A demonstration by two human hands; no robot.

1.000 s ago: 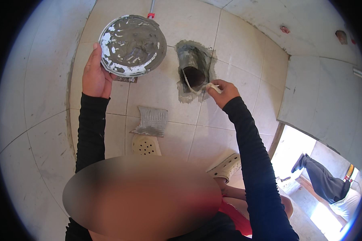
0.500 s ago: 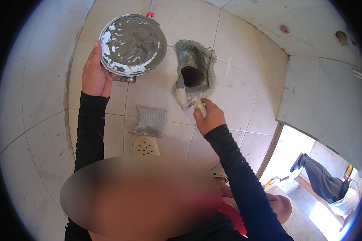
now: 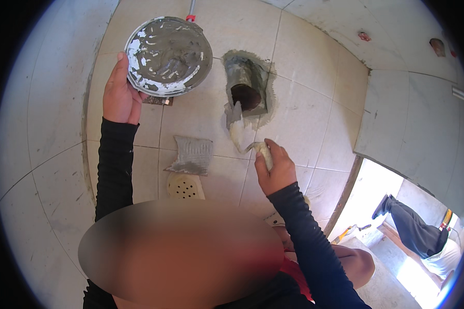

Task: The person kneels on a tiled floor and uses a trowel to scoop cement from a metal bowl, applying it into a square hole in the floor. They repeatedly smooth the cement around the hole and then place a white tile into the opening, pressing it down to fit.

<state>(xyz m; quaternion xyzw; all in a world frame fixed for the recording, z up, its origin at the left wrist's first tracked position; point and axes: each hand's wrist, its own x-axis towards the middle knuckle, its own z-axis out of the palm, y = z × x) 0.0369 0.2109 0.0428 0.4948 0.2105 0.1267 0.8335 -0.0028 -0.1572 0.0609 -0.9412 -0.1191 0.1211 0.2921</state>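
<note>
My left hand (image 3: 121,98) grips the rim of a round white container (image 3: 134,77) at the upper left. Wet grey mortar (image 3: 175,51) covers most of its inside. With my right hand (image 3: 277,167) I hold a small trowel (image 3: 238,135) by its pale handle, fingers wrapped round it. The blade is smeared with mortar, and its tip lies at the near edge of a rough hole in the tiles. Inside that hole sits a pipe (image 3: 239,77) with a dark open mouth, and grey mortar rings the hole (image 3: 273,98).
A broken piece of grey tile (image 3: 193,155) lies left of the trowel, beside a clog-like shoe (image 3: 185,186) with holes. Pale tiles (image 3: 304,108) surround the hole. Walls stand left and right. Through a doorway at the lower right, a person (image 3: 412,226) and a yellow-handled tool (image 3: 344,235) show.
My right hand and the trowel have drawn back toward me and slightly right, and the blade is turned more upright. My left hand and the container have barely shifted.
</note>
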